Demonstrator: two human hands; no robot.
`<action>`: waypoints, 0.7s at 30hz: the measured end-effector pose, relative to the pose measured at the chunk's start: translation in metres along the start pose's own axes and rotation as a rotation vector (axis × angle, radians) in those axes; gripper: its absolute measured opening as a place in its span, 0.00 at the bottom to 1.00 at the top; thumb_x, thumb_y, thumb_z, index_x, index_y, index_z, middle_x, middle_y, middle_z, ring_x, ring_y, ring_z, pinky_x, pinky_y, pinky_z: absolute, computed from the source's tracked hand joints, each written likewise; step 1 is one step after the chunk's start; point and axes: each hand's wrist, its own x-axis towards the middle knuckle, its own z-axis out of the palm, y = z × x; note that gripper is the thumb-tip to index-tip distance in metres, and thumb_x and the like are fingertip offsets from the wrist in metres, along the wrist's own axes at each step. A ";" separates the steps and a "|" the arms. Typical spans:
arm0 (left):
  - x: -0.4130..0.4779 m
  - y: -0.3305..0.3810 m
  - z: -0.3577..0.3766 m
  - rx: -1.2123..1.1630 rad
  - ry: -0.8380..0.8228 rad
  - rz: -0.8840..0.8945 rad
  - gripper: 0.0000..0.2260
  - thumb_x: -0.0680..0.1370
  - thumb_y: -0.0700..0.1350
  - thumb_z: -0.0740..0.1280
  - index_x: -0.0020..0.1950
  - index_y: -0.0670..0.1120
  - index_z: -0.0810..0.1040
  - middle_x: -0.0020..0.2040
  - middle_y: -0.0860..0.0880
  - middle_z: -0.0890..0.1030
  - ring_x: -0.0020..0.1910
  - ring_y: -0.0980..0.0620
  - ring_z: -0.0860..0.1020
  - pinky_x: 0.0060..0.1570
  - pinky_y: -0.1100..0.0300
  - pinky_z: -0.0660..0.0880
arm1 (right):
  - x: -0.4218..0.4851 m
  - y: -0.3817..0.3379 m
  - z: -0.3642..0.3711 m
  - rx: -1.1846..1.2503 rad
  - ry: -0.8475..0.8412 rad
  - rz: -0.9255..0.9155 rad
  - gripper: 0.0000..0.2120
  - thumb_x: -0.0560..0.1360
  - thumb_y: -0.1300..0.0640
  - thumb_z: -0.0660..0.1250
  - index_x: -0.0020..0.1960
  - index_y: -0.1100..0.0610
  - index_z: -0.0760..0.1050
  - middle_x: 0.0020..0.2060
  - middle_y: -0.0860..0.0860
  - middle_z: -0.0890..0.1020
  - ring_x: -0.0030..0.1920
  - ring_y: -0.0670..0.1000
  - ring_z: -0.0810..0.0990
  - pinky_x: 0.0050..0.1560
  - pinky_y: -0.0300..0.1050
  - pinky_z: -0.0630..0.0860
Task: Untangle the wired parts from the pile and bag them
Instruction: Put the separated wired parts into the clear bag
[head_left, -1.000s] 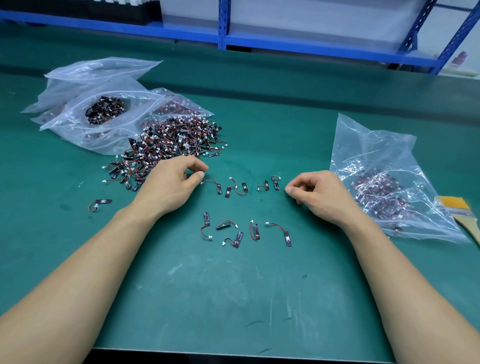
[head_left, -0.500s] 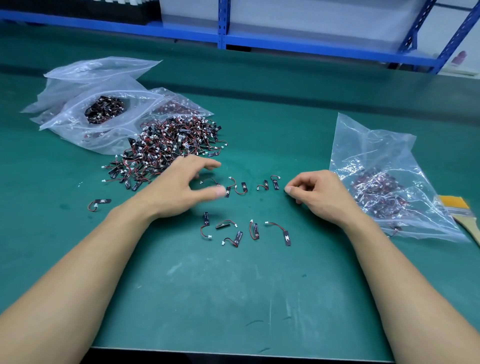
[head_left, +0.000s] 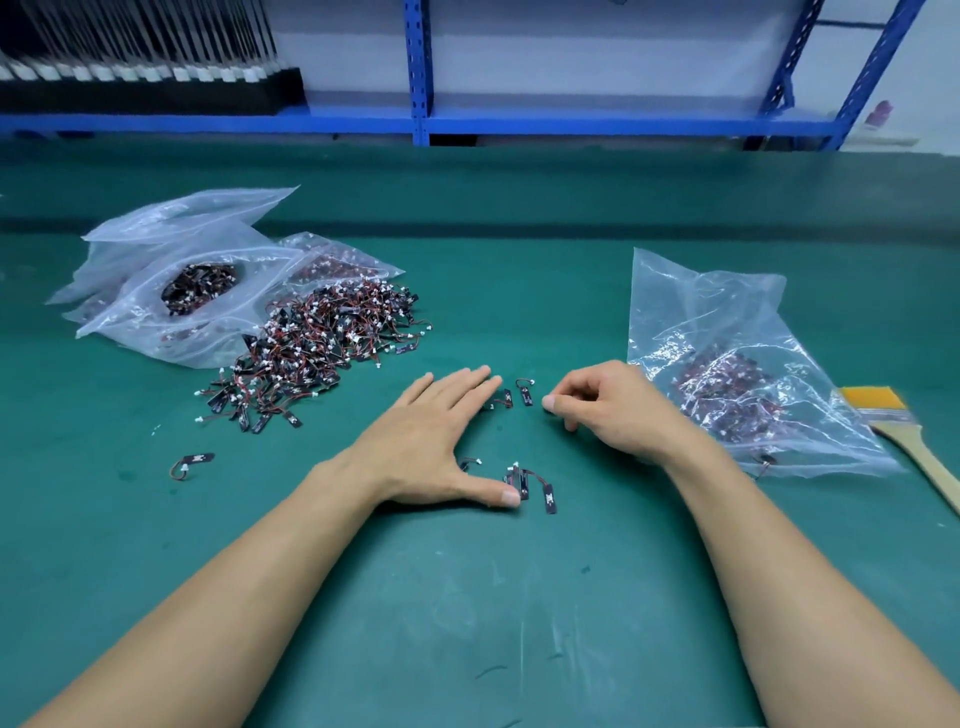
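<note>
Left hand (head_left: 434, 441) is lying flat on the green desk (head_left: 519, 597), just right of the pile of wired parts (head_left: 317, 353) and nearer the viewer, its grip spread wide, thumb tip touching a small cluster of parts (head_left: 527, 480). Right hand (head_left: 610, 410) is resting farther right of the pile, its grip curled, thumb and forefinger tips together; whether it is pinching a part cannot be told. A clear bag (head_left: 727, 332) holding parts is lying well right of the pile.
</note>
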 end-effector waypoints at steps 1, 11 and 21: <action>0.005 0.008 0.002 -0.010 0.007 0.015 0.58 0.59 0.85 0.54 0.82 0.56 0.46 0.81 0.59 0.46 0.79 0.63 0.42 0.79 0.52 0.41 | -0.001 0.000 -0.002 0.014 -0.019 0.005 0.10 0.77 0.48 0.69 0.40 0.50 0.83 0.31 0.46 0.84 0.25 0.42 0.71 0.28 0.38 0.68; 0.035 0.039 0.011 -0.237 0.199 0.079 0.21 0.73 0.61 0.71 0.63 0.55 0.76 0.57 0.56 0.76 0.59 0.55 0.70 0.63 0.54 0.70 | -0.005 -0.003 -0.014 0.117 -0.076 -0.026 0.13 0.80 0.53 0.66 0.38 0.53 0.82 0.28 0.47 0.80 0.28 0.45 0.72 0.35 0.42 0.70; 0.032 0.034 0.010 -0.326 0.240 0.125 0.24 0.76 0.59 0.70 0.70 0.53 0.73 0.67 0.55 0.72 0.66 0.54 0.69 0.69 0.50 0.66 | -0.021 0.008 -0.059 -0.097 -0.252 -0.013 0.25 0.53 0.36 0.81 0.45 0.43 0.81 0.31 0.43 0.75 0.32 0.45 0.70 0.37 0.44 0.68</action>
